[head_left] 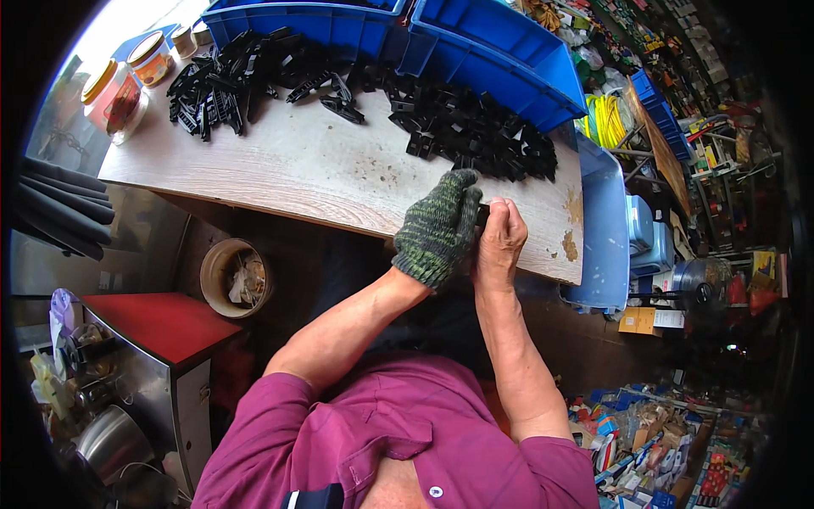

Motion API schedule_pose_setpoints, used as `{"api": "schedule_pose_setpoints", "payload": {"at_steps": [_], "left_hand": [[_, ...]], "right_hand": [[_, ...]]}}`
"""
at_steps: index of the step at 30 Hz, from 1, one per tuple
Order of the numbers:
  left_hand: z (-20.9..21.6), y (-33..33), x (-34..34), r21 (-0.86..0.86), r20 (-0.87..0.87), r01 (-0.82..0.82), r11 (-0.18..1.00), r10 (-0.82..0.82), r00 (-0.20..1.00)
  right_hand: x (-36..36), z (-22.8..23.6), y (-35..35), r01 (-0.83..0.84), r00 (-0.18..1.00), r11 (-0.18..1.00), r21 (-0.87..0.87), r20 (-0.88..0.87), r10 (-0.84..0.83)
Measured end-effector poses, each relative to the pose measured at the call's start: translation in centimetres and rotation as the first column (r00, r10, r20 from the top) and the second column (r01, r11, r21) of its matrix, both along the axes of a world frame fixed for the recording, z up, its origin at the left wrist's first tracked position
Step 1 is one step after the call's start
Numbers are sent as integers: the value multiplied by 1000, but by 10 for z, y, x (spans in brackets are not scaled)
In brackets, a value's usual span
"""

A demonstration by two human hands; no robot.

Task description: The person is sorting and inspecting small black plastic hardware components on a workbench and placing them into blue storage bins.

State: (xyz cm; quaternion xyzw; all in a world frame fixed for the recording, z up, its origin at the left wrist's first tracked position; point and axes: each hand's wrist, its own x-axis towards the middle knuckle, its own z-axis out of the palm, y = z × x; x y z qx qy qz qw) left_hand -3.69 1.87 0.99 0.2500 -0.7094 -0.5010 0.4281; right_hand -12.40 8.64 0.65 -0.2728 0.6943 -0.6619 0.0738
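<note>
— Bg clutter (661,450) at lower R is blurring together. Making anything out?

— Barely. Fisheye rim's blacking out the corners, small pcs are overlapping, and the blue crates (500,72) up top are running out of frame.

— Surface?

— Pale worktable (280,157) is stretching across upper ctr, showing stained, worn spots. Black plastic parts (208,93) are lying heaped upper L; a second heap (475,127) is lying upper ctr-R. Jars (114,97) are standing far upper L. Bucket (210,280) w/ scraps (248,280) is sitting mid L, near a red-topped cabinet (161,322).

— Hands?

— L hand (437,229), wearing a green-and-black knit glove (428,246), is bending its fingers together; its palm side's hiding, so can't tell if it's gripping. R hand (500,242), bare, is pinching a dark piece (483,215) btw thumb & fingers.

— Where's that piece?

— Sitting btw both hands, just R of ctr, below the second heap. Mostly hiding behind fingers, so its shape's staying unclear.
</note>
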Motion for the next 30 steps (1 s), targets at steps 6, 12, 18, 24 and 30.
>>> {"api": "schedule_pose_setpoints", "payload": {"at_steps": [6, 12, 18, 24, 30], "left_hand": [[3, -11, 23, 227, 75, 289, 930, -312, 947], [-9, -13, 38, 197, 106, 367, 909, -392, 914], [-8, 0, 33, 395, 52, 336, 855, -386, 921], [-11, -6, 34, 54, 115, 119, 991, -125, 986], [-5, -12, 32, 40, 185, 120, 992, -126, 975]], "right_hand": [[-1, 1, -2, -40, 997, 999, -9, 71, 41], [1, 1, 0, -58, 998, 998, -7, 16, 58], [-3, -4, 4, -62, 988, 998, -28, 138, 65], [21, 27, -5, -24, 911, 997, -70, 410, 50], [12, 19, -1, -93, 917, 992, -82, 381, 117]]}}
